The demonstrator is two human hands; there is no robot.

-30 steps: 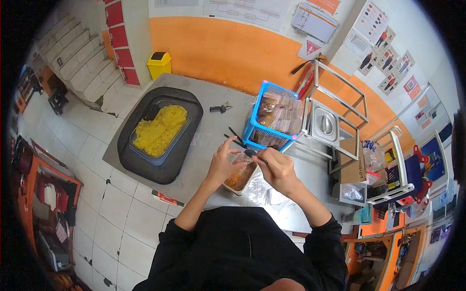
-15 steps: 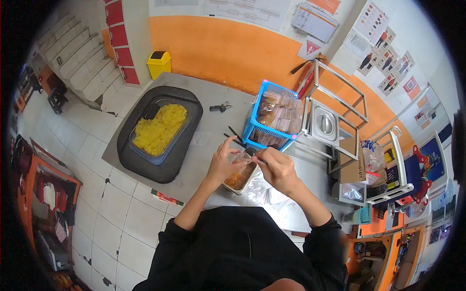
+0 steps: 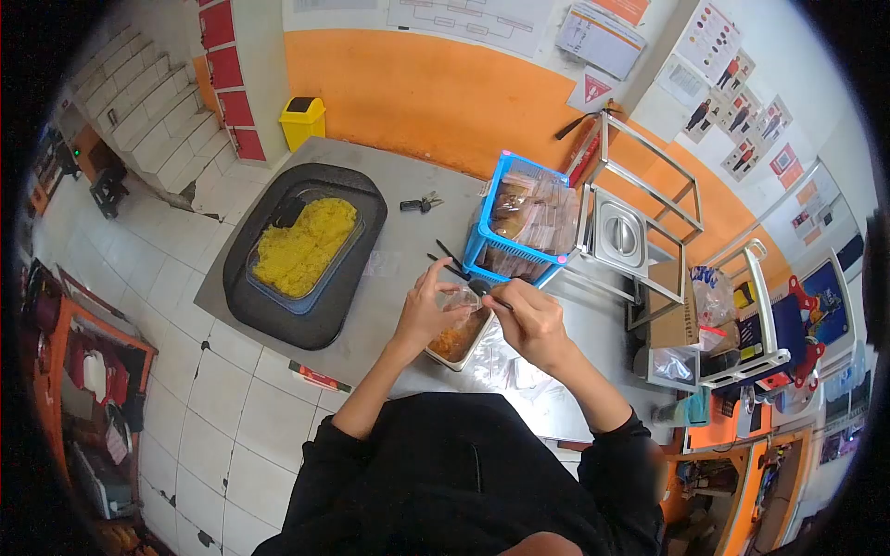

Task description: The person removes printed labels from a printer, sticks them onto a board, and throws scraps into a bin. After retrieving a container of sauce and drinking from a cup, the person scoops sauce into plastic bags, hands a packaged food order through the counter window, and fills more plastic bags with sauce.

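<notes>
Over a metal pan (image 3: 480, 347) of orange-brown food (image 3: 451, 343), my two hands are close together. My left hand (image 3: 425, 315) has its fingers and thumb closed on a small clear plastic bag (image 3: 455, 299). In the grip of my right hand (image 3: 535, 326) is a black spoon (image 3: 481, 287), its bowl end at the bag's mouth. Whether food is on the spoon cannot be made out. Black tongs (image 3: 449, 260) lie just beyond my left fingers, partly hidden.
A black tray (image 3: 243, 310) with a tub of yellow food (image 3: 306, 246) stands on the left of the metal table (image 3: 385, 232). Keys (image 3: 421, 204) lie beyond. A blue basket (image 3: 475, 243) of packed bags and a metal frame (image 3: 600, 153) stand to the right.
Both hands stay nearly in place. The spoon and the plastic bag have shifted very slightly against each other.
</notes>
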